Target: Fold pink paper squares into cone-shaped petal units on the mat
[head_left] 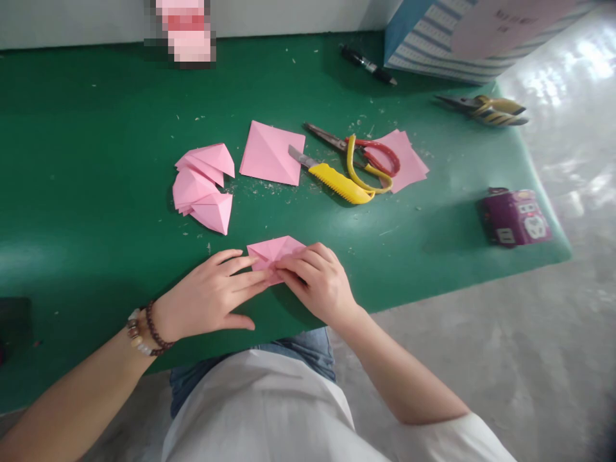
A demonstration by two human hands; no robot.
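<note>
A partly folded sheet of pink paper (272, 249) lies on the green table near its front edge. My left hand (216, 292) rests beside it with fingers spread, the tips pressing on its left side. My right hand (317, 279) pinches the paper's lower right part between thumb and fingers, which hide that portion. Beyond my hands sits a flat pink paper square (269, 154) with a diagonal crease. A cluster of folded pink paper pieces (202, 183) lies to the left of it.
A yellow utility knife (341, 183) and scissors (370, 157) with red and yellow handles overlap more pink paper (409, 160). Farther off are a pen (368, 65), pliers (486, 109), a striped box (433, 45) and a purple box (517, 217) near the table's right edge.
</note>
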